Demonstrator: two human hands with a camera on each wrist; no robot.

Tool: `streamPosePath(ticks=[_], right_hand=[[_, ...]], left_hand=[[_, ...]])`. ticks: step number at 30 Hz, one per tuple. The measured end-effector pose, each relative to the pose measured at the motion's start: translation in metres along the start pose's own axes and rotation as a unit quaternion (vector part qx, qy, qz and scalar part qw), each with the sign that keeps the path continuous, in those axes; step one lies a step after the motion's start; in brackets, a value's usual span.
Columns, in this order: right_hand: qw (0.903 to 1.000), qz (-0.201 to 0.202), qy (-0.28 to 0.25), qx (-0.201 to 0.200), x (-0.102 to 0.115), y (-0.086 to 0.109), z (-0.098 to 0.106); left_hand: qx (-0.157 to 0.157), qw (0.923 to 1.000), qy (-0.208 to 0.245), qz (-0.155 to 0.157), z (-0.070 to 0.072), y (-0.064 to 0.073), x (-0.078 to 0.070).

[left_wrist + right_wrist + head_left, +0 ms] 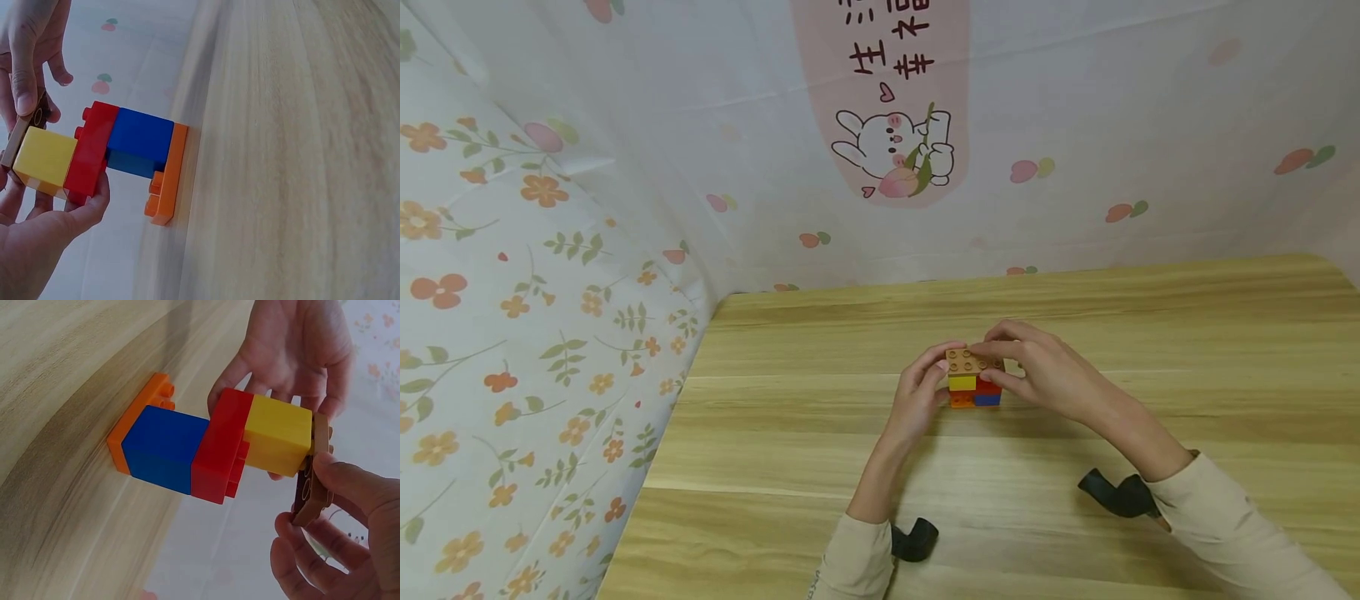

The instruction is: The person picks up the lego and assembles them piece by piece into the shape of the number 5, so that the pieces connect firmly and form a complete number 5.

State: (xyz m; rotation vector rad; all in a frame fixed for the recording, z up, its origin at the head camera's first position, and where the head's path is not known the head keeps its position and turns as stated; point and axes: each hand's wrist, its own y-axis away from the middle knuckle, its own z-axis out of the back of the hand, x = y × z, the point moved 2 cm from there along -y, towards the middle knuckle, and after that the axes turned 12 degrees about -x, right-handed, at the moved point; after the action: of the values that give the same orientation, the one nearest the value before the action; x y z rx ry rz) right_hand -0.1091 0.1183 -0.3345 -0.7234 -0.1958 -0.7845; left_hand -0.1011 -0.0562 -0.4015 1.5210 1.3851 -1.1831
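A stack of toy building bricks stands upright on the table. At its base lies a flat orange brick (174,175), with a blue brick (140,136) on one end. Above these come a red brick (226,434) and a yellow brick (279,434), topped by a flat brown brick (962,364). My left hand (916,398) holds the stack from the left, its fingers round the red and yellow bricks. From the right, my right hand (1048,371) pinches the overhanging end of the brown brick between thumb and fingers.
The wooden table (790,467) runs back to a printed cloth (1075,100) with a rabbit picture. A floral cloth (535,333) hangs along the left side. Dark curved pieces (916,540) stick out by both sleeve cuffs.
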Motion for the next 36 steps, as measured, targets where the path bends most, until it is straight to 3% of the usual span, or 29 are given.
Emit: streamPosePath(ticks=[8, 17, 36], right_hand=[[0.9996, -0.02, -0.022, 0.004, -0.002, 0.001, -0.001], [0.9993, -0.026, -0.026, 0.002, -0.002, 0.001, 0.001], [0.9977, -0.053, -0.041, 0.011, -0.002, 0.0, -0.001]], left_hand=[[-0.006, 0.9997, -0.004, 0.022, -0.003, 0.001, -0.007], [-0.002, 0.9998, -0.011, 0.015, -0.011, 0.007, -0.025], [-0.017, 0.9997, -0.02, -0.003, -0.013, 0.01, -0.023]])
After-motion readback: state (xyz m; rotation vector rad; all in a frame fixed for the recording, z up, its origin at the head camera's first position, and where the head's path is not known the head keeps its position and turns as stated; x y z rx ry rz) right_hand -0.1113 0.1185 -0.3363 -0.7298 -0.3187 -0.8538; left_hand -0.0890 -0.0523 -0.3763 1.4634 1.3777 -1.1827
